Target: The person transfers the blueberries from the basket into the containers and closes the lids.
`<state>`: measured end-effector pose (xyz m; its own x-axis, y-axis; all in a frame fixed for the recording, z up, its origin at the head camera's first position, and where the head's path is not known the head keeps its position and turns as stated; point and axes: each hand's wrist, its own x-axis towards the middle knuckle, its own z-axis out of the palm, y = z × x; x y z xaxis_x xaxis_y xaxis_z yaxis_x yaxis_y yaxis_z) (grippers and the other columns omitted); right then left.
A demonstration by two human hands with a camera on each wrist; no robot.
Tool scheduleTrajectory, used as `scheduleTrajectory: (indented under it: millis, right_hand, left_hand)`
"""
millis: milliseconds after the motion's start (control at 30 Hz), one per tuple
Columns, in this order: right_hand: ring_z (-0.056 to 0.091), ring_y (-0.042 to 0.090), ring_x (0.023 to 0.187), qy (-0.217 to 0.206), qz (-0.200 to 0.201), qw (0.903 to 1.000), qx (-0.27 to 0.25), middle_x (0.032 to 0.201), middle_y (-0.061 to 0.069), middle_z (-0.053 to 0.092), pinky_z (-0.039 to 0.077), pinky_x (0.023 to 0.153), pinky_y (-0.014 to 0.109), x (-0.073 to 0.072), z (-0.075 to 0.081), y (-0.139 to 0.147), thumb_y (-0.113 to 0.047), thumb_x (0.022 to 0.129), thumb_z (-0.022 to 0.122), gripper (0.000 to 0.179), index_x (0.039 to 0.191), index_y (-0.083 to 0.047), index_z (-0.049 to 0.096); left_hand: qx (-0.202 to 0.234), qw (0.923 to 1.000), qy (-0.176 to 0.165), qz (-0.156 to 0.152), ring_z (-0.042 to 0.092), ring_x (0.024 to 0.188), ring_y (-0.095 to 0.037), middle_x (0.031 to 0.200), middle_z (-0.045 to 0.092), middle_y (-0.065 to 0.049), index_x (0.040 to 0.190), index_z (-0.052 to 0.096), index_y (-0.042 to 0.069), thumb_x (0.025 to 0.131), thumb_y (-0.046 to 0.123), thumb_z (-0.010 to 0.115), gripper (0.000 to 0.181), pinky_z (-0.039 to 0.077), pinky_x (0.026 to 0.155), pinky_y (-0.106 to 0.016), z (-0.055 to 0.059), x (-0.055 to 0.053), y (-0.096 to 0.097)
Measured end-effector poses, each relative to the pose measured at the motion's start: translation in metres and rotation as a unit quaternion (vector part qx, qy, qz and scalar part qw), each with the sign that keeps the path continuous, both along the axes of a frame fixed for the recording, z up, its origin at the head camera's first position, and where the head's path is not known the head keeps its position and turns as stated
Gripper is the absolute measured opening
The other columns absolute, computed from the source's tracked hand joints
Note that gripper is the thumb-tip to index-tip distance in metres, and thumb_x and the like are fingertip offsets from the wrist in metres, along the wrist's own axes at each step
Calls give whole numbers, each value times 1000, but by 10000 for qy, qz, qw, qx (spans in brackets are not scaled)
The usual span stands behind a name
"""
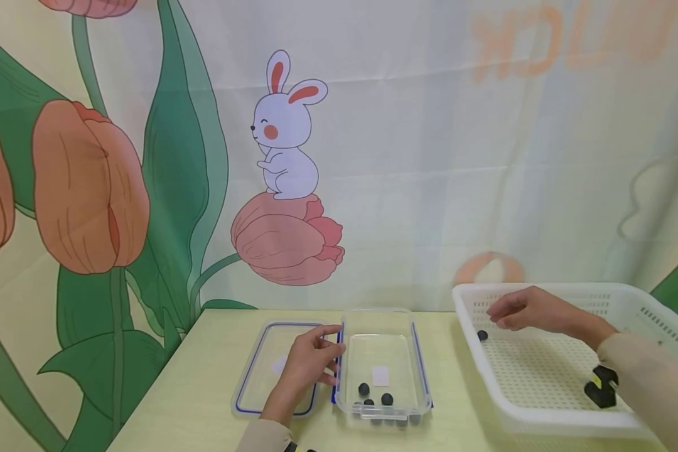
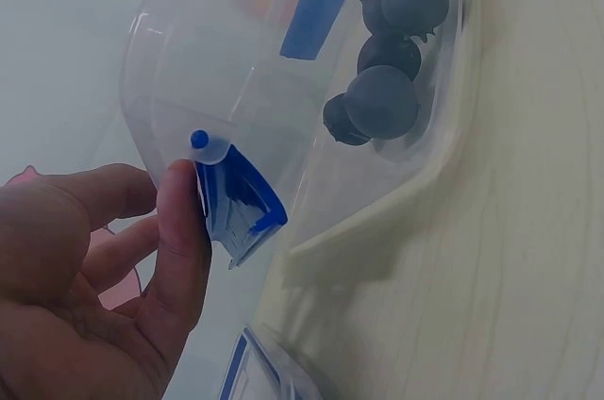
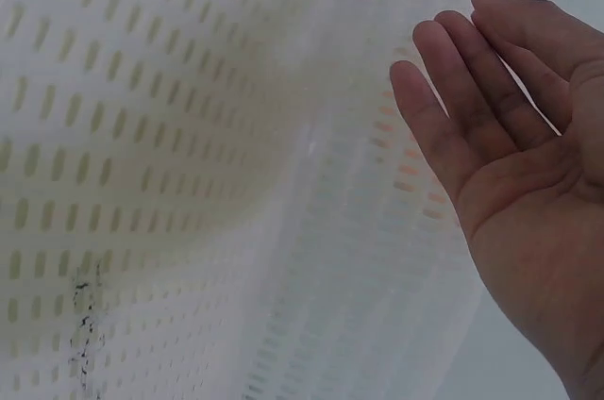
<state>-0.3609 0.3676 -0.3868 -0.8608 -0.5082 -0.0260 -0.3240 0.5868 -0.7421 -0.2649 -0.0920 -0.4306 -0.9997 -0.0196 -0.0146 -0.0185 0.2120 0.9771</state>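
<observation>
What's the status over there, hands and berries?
Left hand steadies the clear box, berries inside. Right hand open over the basket, near one last berry. Nothing in the way.

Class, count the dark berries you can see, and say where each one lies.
4: three berries in the clear container, one berry in the white basket. More may be hidden.

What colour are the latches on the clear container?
Blue; the latch on the clear container shows best in the left wrist view.
</observation>
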Motion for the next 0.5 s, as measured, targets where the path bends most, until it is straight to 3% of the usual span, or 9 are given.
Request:
scheduleTrajectory:
  millis: [267,500]
  right_hand:
    - [73,23,98,265,670,9974,65,110,22,75,63,80,30,-6,-14,-9,0,95,76,29,119,14,71]
    - [72,25,97,487,744,9944,576,109,16,76,62,78,28,-5,-16,-18,1,94,77,29,120,12,72]
  left_hand:
    - [-40,10000,-6,45,66,69,-19,97,63,-11,143,66,8,98,8,74,46,62,52,-30,0,0,0]
    - [-39,10000,-30,78,66,69,-19,97,62,-11,143,66,8,98,8,75,46,62,52,-30,1,1,1]
